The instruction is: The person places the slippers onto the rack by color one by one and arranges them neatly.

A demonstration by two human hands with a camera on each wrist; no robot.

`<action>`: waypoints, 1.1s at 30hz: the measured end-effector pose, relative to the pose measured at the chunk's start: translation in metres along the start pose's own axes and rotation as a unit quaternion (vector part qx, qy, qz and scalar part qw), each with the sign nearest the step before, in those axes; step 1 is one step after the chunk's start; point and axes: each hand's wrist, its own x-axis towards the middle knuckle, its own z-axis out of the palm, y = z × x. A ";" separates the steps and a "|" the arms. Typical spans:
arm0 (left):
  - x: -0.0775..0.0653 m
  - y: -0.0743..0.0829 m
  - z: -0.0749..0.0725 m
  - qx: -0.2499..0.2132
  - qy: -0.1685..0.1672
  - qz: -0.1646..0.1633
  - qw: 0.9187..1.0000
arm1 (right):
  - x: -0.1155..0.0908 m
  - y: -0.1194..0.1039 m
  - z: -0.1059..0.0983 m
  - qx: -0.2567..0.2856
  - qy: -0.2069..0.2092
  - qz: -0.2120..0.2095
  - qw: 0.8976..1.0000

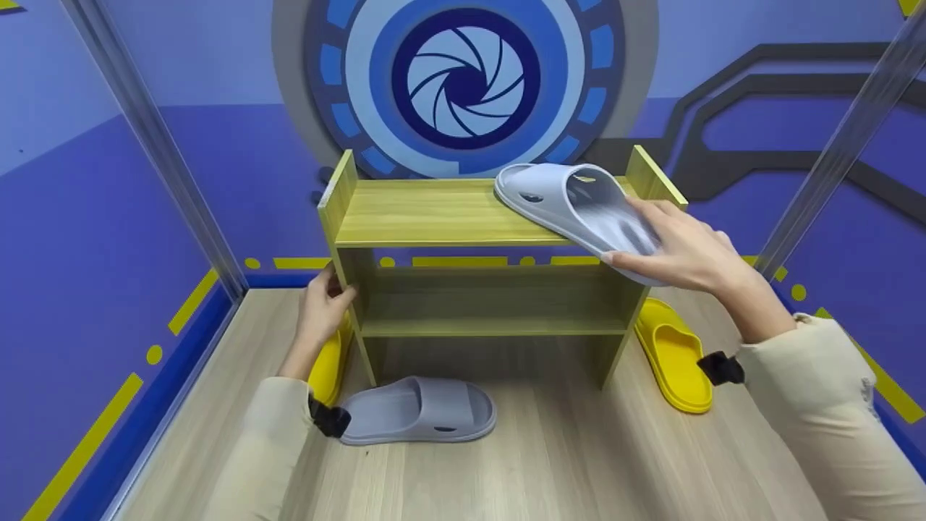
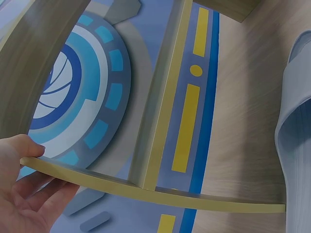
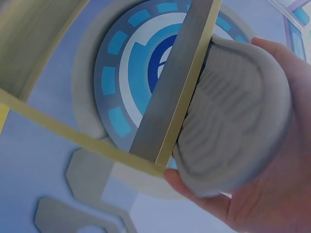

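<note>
My right hand [image 1: 684, 250] grips the heel end of a grey slide sandal [image 1: 539, 192], thumb on one side and fingers on the other. Its toe lies over the right part of the wooden rack's top shelf [image 1: 419, 210], and the heel juts past the front edge. In the right wrist view the ribbed sole [image 3: 233, 107] faces the camera beside the shelf edge. My left hand [image 1: 322, 307] holds the rack's left side panel [image 2: 116, 189], thumb on one face and fingers on the other. A second grey slide [image 1: 448, 409] lies on the floor before the rack.
One yellow slide [image 1: 676, 354] lies on the floor right of the rack; another yellow slide [image 1: 329, 362] is partly hidden behind my left hand and wrist. The rack's lower shelf [image 1: 492, 304] sits below the top one. Blue walls [image 1: 217, 159] close in the back and sides.
</note>
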 end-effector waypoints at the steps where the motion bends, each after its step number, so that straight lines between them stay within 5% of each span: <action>1: 0.000 0.000 0.000 0.001 0.001 0.000 1.000 | -0.003 0.002 0.000 0.005 0.004 -0.005 1.000; 15: 0.001 0.002 0.002 0.006 0.007 0.003 1.000 | -0.043 0.037 0.002 0.105 0.079 -0.113 0.985; 20: 0.001 0.001 0.001 0.007 0.002 0.007 1.000 | -0.051 0.043 0.007 0.153 0.096 -0.120 0.976; 33: 0.000 0.000 0.001 0.019 0.005 -0.002 1.000 | -0.045 0.035 0.027 0.166 0.185 -0.124 0.961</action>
